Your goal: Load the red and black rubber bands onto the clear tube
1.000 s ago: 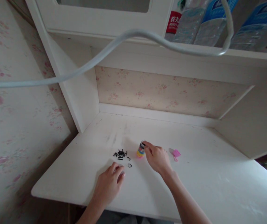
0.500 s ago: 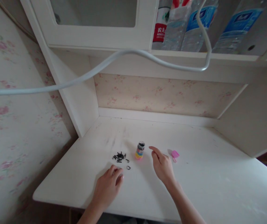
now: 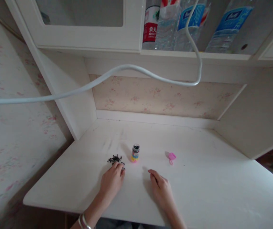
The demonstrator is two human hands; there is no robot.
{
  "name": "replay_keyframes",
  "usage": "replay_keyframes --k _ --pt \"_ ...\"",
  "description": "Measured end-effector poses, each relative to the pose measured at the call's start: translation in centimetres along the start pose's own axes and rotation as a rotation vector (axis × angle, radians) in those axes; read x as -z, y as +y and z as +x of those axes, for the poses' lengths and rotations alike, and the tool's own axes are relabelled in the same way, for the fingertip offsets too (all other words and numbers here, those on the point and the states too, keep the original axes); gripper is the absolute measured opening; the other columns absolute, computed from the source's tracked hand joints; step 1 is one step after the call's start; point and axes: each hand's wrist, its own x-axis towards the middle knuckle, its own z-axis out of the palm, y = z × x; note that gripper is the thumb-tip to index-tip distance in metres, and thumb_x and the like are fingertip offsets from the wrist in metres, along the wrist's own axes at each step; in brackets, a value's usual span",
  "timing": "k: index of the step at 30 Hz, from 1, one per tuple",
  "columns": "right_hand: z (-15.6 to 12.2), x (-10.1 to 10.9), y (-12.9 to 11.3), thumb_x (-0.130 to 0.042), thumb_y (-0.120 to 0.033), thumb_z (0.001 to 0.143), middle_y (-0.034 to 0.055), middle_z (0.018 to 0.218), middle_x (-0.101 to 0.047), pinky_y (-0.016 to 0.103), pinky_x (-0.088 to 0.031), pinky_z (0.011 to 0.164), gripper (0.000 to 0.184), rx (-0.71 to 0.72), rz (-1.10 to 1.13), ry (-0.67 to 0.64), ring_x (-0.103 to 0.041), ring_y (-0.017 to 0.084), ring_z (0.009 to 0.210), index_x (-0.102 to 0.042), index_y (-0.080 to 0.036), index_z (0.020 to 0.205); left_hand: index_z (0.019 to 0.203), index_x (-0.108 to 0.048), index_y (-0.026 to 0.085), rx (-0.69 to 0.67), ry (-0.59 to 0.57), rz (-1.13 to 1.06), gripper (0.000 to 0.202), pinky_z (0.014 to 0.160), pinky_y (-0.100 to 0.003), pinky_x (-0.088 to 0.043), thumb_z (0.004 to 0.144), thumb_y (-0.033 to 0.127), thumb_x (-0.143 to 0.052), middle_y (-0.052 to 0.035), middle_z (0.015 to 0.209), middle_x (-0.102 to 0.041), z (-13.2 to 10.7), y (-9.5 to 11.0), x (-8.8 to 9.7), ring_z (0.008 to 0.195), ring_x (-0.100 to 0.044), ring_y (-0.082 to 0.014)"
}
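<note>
Desk and wall: A white desk is backed by floral wallpaper, with its near edge partly covered by two forearms.
Cable: One white cable is stretched across the view, cut off at the left and top edges.
Wrist: At least two silvery bangles are worn, cropped by the lower edge.
Left hand: Bent fingers are set against the pile by the left hand; whether anything is pinched cannot be told.
Black bands: One tangled heap of small black bands is partly hidden by those fingers, so no exact count can be made.
Jar: One small clear jar is stood upright between heap and right hand, black at the top, blue, yellow and pink below.
Right hand: The right hand is held well apart from the left, forefinger extended, nothing seen gripped.
Pink piece: One pink piece is left lying beyond it.
Bottles: At least four plastic bottles are shelved above, tops cropped.
</note>
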Motion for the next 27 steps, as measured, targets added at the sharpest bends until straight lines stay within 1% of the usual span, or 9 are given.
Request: replay_keyframes --k 4,7,9,11,14,16,18,22,27 --pt "0.1 0.2 -0.2 -0.034 -0.033 0.091 0.0038 0.093 -0.071 0.023 -0.045 0.073 0.036 0.010 -0.014 -0.040 -0.066 0.017 0.083 -0.066 -0.023 0.103 0.091 -0.059 0.023 -0.028 -0.014 0.002 0.019 0.068 -0.023 -0.041 0.091 0.024 -0.041 -0.0015 0.097 -0.062 0.3 0.1 -0.2 0.084 -0.062 -0.0135" --pt "0.2 0.3 -0.1 -0.034 -0.033 0.091 0.0042 0.093 -0.071 0.023 -0.045 0.072 0.036 0.006 0.005 -0.038 -0.066 0.017 0.083 -0.066 -0.022 0.103 0.088 -0.060 0.023 -0.020 0.002 -0.074 0.017 0.068 -0.023 -0.041 0.090 0.023 -0.043 -0.0014 0.094 -0.063 0.6 0.1 0.3 0.080 -0.061 -0.0128" --pt "0.2 0.4 -0.1 -0.033 -0.033 0.091 0.0047 0.092 -0.071 0.023 -0.046 0.071 0.037 0.014 0.013 -0.037 -0.066 0.017 0.082 -0.066 -0.021 0.102 0.088 -0.061 0.022 -0.044 0.047 -0.182 0.018 0.070 -0.024 -0.043 0.090 0.025 -0.043 -0.0021 0.092 -0.063 1.1 0.3 1.2 0.080 -0.061 -0.0132" --pt "0.2 0.4 -0.2 -0.033 -0.033 0.091 0.0052 0.092 -0.071 0.024 -0.046 0.071 0.037 0.028 0.017 -0.039 -0.066 0.018 0.081 -0.066 -0.021 0.102 0.088 -0.061 0.021 -0.094 0.120 -0.318 0.020 0.073 -0.025 -0.045 0.090 0.028 -0.043 -0.0032 0.091 -0.062 2.0 0.8 2.4 0.080 -0.060 -0.0137" --pt "0.2 0.4 -0.3 -0.034 -0.033 0.091 0.0054 0.092 -0.071 0.025 -0.046 0.071 0.037 0.035 0.016 -0.036 -0.066 0.018 0.081 -0.067 -0.021 0.102 0.090 -0.062 0.019 -0.139 0.247 -0.477 0.024 0.070 -0.025 -0.046 0.090 0.035 -0.044 -0.0041 0.089 -0.062 3.6 2.1 4.6 0.078 -0.058 -0.0132" --pt "0.2 0.4 -0.3 -0.034 -0.033 0.090 0.0053 0.091 -0.071 0.025 -0.046 0.071 0.037 0.030 0.013 -0.032 -0.066 0.018 0.081 -0.067 -0.022 0.102 0.090 -0.063 0.019 -0.156 0.300 -0.517 0.026 0.068 -0.024 -0.046 0.089 0.037 -0.045 -0.0040 0.089 -0.061 4.7 3.1 5.8 0.074 -0.057 -0.0122" --pt "0.2 0.3 -0.3 -0.033 -0.032 0.090 0.0052 0.091 -0.071 0.025 -0.045 0.070 0.037 0.025 0.012 -0.032 -0.066 0.018 0.080 -0.067 -0.022 0.102 0.089 -0.064 0.018 -0.175 0.317 -0.524 0.025 0.067 -0.024 -0.046 0.088 0.037 -0.047 -0.0037 0.089 -0.061 5.8 4.0 6.4 0.070 -0.056 -0.0109" --pt "0.3 0.3 -0.2 -0.034 -0.031 0.090 0.0051 0.090 -0.071 0.024 -0.045 0.069 0.037 0.029 0.019 -0.030 -0.066 0.018 0.079 -0.067 -0.021 0.102 0.088 -0.065 0.019 -0.193 0.294 -0.495 0.020 0.069 -0.023 -0.046 0.086 0.032 -0.050 -0.0020 0.090 -0.061 7.2 5.1 6.3 0.068 -0.056 -0.0094" --pt "0.3 0.3 -0.3 -0.034 -0.032 0.089 0.0055 0.089 -0.072 0.023 -0.046 0.068 0.037 0.033 0.031 -0.016 -0.066 0.017 0.078 -0.068 -0.021 0.101 0.088 -0.066 0.020 -0.145 0.274 -0.404 0.020 0.069 -0.023 -0.046 0.086 0.030 -0.049 -0.0020 0.093 -0.062 7.5 5.5 5.7 0.071 -0.057 -0.0102"
